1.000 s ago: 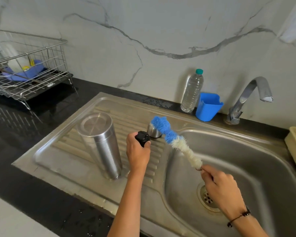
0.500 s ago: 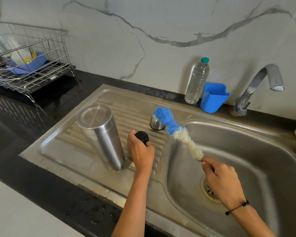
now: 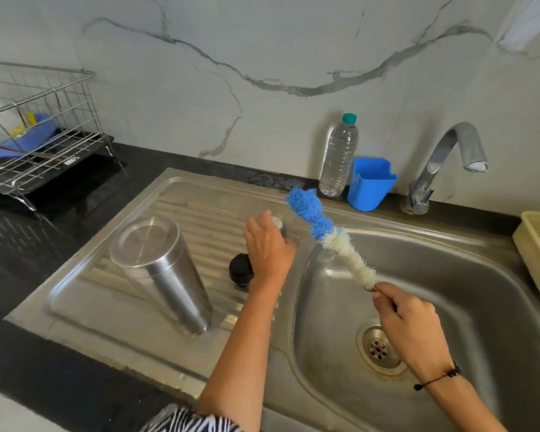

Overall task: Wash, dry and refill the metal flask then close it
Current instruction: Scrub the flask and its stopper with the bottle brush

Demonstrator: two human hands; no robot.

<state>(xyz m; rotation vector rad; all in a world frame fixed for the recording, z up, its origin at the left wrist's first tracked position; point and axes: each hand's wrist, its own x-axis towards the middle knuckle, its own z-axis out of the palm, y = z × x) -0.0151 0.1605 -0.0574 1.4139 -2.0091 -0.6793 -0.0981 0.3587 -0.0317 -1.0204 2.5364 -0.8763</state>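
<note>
The metal flask (image 3: 161, 269) stands upside down on the sink's drainboard (image 3: 113, 310). Just right of it lies the black stopper (image 3: 240, 270), by itself on the ribs. My left hand (image 3: 268, 244) is farther back, its thumb and fingers curled around the small metal cap (image 3: 278, 222), which is mostly hidden under the hand. My right hand (image 3: 409, 325) is over the sink basin and grips the thin handle of the bottle brush (image 3: 328, 235). The brush's blue and white bristles point up and left, near the cap.
A clear water bottle (image 3: 339, 157) and a blue plastic cup (image 3: 371, 183) stand at the back edge. The tap (image 3: 443, 163) is at the back right and no water runs. A wire dish rack (image 3: 35, 132) sits far left, a cream basket (image 3: 536, 254) far right.
My left hand has put the black stopper down on the drainboard and moved back onto the small metal cap. The brush in my right hand has hardly moved.
</note>
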